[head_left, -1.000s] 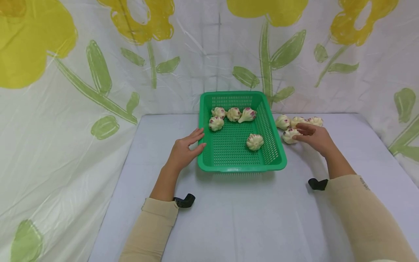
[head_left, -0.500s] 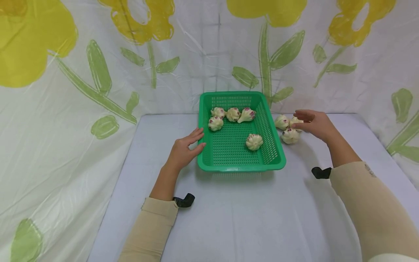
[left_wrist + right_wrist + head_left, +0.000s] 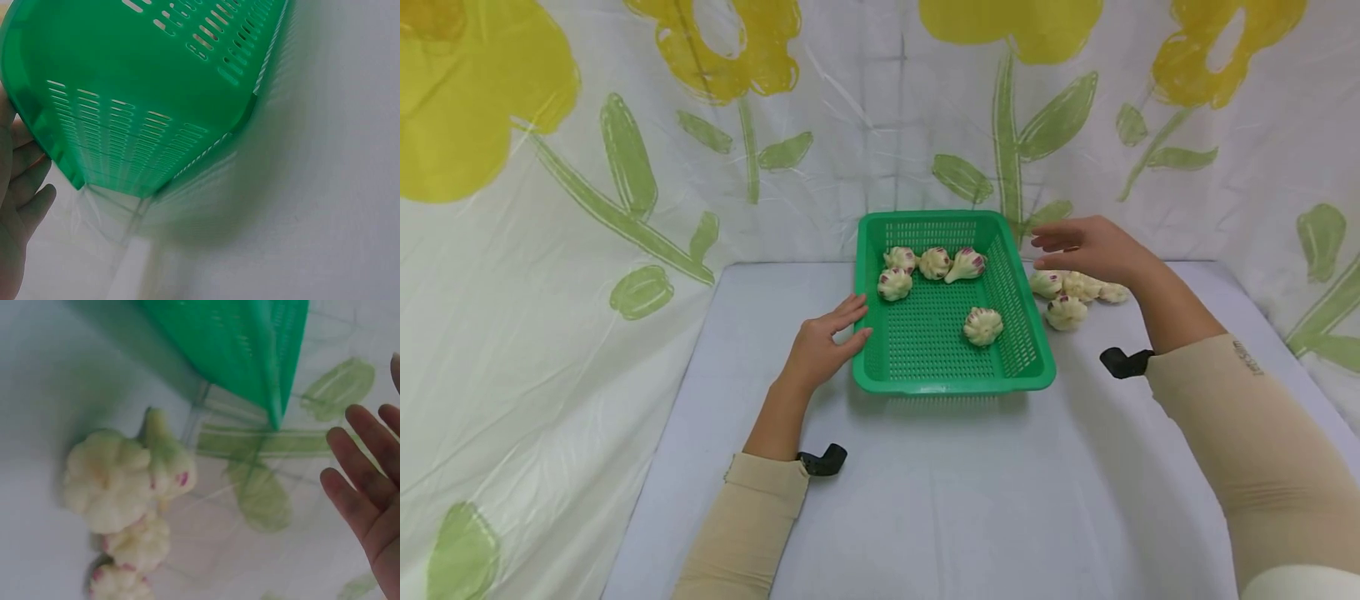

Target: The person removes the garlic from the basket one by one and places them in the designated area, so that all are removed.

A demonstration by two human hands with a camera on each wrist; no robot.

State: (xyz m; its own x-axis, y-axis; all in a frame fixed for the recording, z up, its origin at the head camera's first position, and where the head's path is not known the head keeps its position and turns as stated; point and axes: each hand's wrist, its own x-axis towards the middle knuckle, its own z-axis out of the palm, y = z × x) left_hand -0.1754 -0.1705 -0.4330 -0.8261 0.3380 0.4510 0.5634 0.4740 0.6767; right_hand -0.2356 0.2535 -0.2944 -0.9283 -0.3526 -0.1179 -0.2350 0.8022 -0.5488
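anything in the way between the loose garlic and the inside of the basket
Yes: the right wall of the basket. The loose garlic would likely need lifting over the rim. Nothing visible covers the open top.

White-topped table [image 3: 955, 492]; pale sheeting [image 3: 820, 200] behind, yellow flowers [image 3: 1011, 29], green leaves [image 3: 628, 154].

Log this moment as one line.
left hand: at left rim of green basket | right hand: empty, raised | basket: five garlic bulbs | table: four garlic bulbs

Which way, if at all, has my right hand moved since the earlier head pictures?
Yes: the right hand has moved up and leftward in the head view, toward the unmoved green basket.
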